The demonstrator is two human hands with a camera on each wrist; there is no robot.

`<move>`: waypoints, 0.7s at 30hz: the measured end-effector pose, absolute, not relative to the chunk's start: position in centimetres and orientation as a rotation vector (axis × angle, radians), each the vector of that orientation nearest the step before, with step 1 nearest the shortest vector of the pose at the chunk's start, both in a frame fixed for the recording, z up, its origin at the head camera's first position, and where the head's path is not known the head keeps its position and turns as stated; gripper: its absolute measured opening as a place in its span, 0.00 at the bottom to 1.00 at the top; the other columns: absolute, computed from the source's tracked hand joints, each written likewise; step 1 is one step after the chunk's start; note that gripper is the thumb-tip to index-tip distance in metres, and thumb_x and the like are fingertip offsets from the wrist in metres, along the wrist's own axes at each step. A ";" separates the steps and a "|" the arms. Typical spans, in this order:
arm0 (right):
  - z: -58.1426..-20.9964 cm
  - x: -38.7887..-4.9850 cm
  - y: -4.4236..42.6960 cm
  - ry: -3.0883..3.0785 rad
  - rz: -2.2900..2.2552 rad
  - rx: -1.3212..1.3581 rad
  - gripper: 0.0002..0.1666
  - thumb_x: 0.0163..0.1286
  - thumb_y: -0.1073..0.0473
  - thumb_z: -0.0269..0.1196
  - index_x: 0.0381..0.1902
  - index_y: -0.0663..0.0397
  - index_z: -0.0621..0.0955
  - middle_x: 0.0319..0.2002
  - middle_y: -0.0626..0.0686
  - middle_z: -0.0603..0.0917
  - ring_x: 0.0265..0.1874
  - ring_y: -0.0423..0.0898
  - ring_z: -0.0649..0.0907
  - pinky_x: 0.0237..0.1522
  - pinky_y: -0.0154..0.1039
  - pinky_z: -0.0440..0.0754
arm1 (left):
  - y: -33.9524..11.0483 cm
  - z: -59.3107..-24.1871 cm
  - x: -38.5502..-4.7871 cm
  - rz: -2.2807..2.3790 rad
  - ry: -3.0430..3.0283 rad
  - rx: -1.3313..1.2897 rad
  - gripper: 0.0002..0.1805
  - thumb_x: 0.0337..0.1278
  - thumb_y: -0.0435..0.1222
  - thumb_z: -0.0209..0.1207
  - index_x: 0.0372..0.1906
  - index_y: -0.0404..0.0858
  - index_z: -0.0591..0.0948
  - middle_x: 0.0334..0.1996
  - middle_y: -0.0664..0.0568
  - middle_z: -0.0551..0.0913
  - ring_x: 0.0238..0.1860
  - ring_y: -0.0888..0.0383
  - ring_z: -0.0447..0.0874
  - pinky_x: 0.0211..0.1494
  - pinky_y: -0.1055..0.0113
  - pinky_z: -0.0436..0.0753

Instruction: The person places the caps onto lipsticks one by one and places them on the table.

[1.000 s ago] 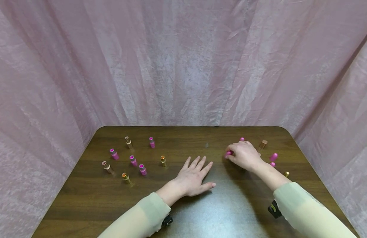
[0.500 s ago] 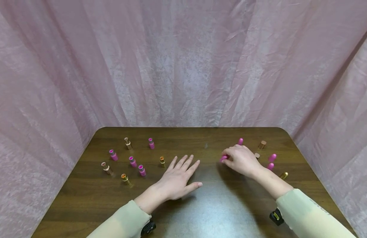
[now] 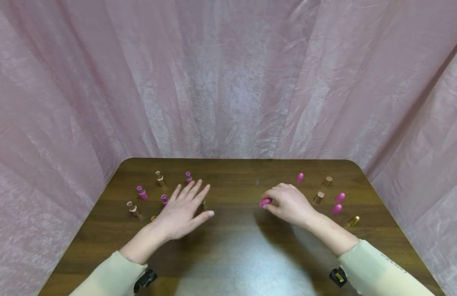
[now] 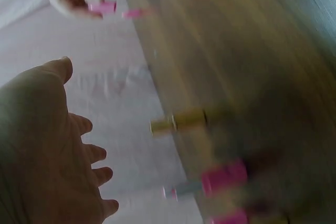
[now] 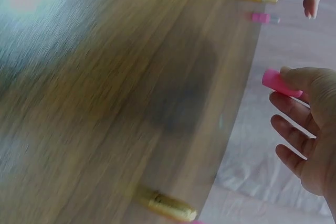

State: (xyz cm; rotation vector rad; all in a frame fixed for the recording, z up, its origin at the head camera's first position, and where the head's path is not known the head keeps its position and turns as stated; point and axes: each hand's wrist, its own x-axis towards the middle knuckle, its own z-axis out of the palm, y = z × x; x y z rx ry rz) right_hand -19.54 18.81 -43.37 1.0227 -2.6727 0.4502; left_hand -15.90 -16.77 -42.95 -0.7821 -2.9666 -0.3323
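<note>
My right hand (image 3: 289,204) pinches a pink lipstick cap (image 3: 265,202) between thumb and fingers, raised over the table's right-centre. In the right wrist view the held cap (image 5: 278,82) shows its wider end facing away from the palm. My left hand (image 3: 180,214) hovers, fingers straight and spread, over the uncapped lipstick tubes at the left, with nothing in it. Around it stand a pink tube (image 3: 165,200), another pink tube (image 3: 142,193) and a gold tube (image 3: 204,204). The hand partly covers some tubes. The left wrist view is blurred.
Rose-gold tubes (image 3: 133,209) also stand at the left. Loose caps stand at the right: pink ones (image 3: 300,178), rose-gold ones (image 3: 318,197) and a gold one (image 3: 353,221). A pink curtain (image 3: 228,82) hangs behind the wooden table (image 3: 228,172).
My left hand has swept left from mid-table to over the tubes. My right hand has carried the pink cap leftward, away from the other caps.
</note>
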 end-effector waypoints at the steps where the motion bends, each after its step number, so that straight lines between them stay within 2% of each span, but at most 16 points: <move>1: -43.2 -19.4 18.5 -2.668 0.452 1.034 0.09 0.61 0.52 0.76 0.39 0.42 0.89 0.34 0.37 0.87 0.40 0.44 0.82 0.48 0.47 0.78 | -17.6 -42.7 -16.0 -0.334 -2.972 -0.756 0.45 0.72 0.69 0.39 0.83 0.49 0.53 0.82 0.46 0.48 0.81 0.44 0.42 0.78 0.39 0.40; 7: -43.0 -18.7 17.0 -2.642 0.483 1.086 0.09 0.62 0.54 0.75 0.41 0.41 0.89 0.36 0.35 0.88 0.41 0.43 0.83 0.48 0.47 0.78 | -23.0 -41.4 -16.4 -0.356 -3.011 -0.557 0.46 0.72 0.67 0.44 0.82 0.42 0.55 0.81 0.39 0.51 0.80 0.37 0.46 0.76 0.34 0.43; 13: -43.3 -18.2 16.0 -2.633 0.508 1.116 0.10 0.61 0.52 0.75 0.41 0.39 0.89 0.37 0.36 0.88 0.42 0.42 0.83 0.51 0.46 0.78 | -29.4 -40.8 -17.7 -0.407 -2.945 -0.321 0.46 0.72 0.58 0.55 0.79 0.31 0.58 0.74 0.28 0.61 0.73 0.28 0.58 0.71 0.31 0.57; 17: -43.6 -17.9 15.9 -2.632 0.498 1.121 0.11 0.61 0.52 0.76 0.42 0.38 0.89 0.37 0.36 0.88 0.43 0.42 0.83 0.51 0.46 0.78 | -33.7 -41.2 -19.0 -0.619 -2.947 -0.164 0.41 0.75 0.51 0.53 0.76 0.24 0.60 0.69 0.21 0.65 0.67 0.23 0.63 0.66 0.31 0.64; 21: -43.7 -17.8 16.0 -2.630 0.480 1.116 0.11 0.61 0.52 0.75 0.43 0.39 0.89 0.38 0.36 0.88 0.43 0.42 0.83 0.50 0.46 0.78 | -36.7 -42.4 -20.2 -0.887 -2.983 -0.116 0.38 0.77 0.48 0.52 0.73 0.21 0.63 0.66 0.21 0.68 0.65 0.24 0.66 0.63 0.33 0.68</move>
